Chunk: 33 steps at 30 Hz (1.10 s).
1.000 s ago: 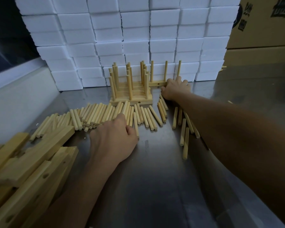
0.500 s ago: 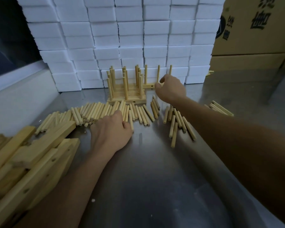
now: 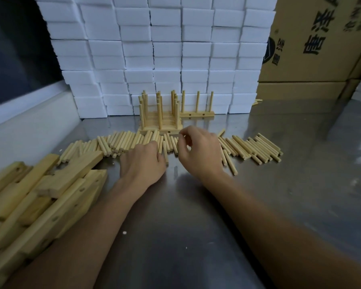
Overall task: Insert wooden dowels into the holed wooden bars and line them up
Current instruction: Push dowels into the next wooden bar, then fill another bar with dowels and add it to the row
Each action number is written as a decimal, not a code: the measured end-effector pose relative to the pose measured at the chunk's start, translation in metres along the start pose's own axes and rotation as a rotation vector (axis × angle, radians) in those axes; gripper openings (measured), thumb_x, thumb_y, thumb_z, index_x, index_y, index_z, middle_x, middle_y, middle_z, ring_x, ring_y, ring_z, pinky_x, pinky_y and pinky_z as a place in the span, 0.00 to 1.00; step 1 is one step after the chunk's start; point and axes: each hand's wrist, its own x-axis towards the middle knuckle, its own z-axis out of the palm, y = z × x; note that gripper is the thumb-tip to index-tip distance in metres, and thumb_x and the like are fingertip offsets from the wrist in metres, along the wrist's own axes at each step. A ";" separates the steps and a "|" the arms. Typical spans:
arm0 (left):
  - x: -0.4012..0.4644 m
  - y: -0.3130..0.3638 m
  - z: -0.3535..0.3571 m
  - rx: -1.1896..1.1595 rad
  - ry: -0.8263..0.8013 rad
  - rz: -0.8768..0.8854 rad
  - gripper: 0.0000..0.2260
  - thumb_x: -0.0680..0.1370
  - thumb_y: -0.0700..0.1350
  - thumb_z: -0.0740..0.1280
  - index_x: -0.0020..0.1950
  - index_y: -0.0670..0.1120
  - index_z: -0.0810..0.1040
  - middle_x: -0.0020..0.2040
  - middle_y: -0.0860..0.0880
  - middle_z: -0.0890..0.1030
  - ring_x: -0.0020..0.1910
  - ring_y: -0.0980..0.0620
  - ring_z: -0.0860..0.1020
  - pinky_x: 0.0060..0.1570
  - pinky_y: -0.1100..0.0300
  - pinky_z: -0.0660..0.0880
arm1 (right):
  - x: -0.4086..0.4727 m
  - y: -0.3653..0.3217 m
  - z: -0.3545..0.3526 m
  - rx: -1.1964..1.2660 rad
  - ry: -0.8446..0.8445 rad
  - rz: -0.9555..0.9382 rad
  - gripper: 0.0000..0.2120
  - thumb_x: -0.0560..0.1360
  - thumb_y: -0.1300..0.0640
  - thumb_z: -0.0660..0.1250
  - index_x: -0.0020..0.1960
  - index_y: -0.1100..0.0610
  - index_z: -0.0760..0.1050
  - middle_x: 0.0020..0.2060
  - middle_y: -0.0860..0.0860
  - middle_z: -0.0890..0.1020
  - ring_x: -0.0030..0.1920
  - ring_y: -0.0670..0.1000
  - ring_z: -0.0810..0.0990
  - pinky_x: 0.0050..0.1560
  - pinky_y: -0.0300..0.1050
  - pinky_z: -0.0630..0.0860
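The worktop (image 3: pixel 196 215) was brushed metal, smooth with a dull sheen and blurred reflections. The dowels (image 3: pixel 248 147) and holed bars (image 3: pixel 56 197) were pale, unfinished matt wood. Behind stood matt white foam-like blocks (image 3: pixel 167 49) and plain brown cardboard boxes (image 3: pixel 313 38).

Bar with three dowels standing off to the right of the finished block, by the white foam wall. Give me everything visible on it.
The bar is a short pale wooden strip lying flat on the metal table, long side facing the camera. Three dowels stand upright in it, evenly spaced, roughly equal in height. Two dark holes show in its front face. Its left end meets the block of finished bars; whether they touch is unclear. The white foam wall is right behind it. Neither hand touches it.
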 end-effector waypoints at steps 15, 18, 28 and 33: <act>0.025 -0.055 -0.068 0.130 -0.364 -0.435 0.16 0.73 0.48 0.71 0.58 0.44 0.74 0.58 0.40 0.77 0.58 0.38 0.74 0.59 0.46 0.74 | -0.005 0.003 -0.002 0.129 -0.057 0.134 0.04 0.79 0.58 0.66 0.51 0.55 0.80 0.32 0.38 0.76 0.34 0.41 0.79 0.38 0.37 0.78; 0.025 -0.065 -0.069 0.143 -0.345 -0.497 0.16 0.72 0.44 0.70 0.57 0.43 0.74 0.58 0.39 0.75 0.59 0.38 0.73 0.57 0.47 0.73 | -0.004 0.004 -0.003 0.147 -0.031 0.150 0.05 0.79 0.58 0.66 0.50 0.56 0.81 0.30 0.35 0.74 0.33 0.41 0.79 0.37 0.40 0.79; 0.024 -0.086 -0.069 0.095 -0.282 -0.571 0.16 0.66 0.39 0.77 0.44 0.42 0.70 0.39 0.42 0.72 0.43 0.40 0.74 0.40 0.53 0.71 | -0.003 0.006 -0.004 0.171 -0.041 0.216 0.06 0.80 0.57 0.65 0.51 0.56 0.81 0.34 0.44 0.80 0.37 0.44 0.80 0.42 0.45 0.81; 0.025 -0.082 -0.075 0.045 -0.283 -0.564 0.18 0.65 0.40 0.78 0.45 0.41 0.71 0.38 0.43 0.71 0.40 0.42 0.73 0.40 0.53 0.72 | -0.003 0.007 -0.003 0.185 -0.037 0.238 0.05 0.79 0.57 0.66 0.51 0.55 0.80 0.35 0.45 0.81 0.38 0.46 0.81 0.42 0.46 0.82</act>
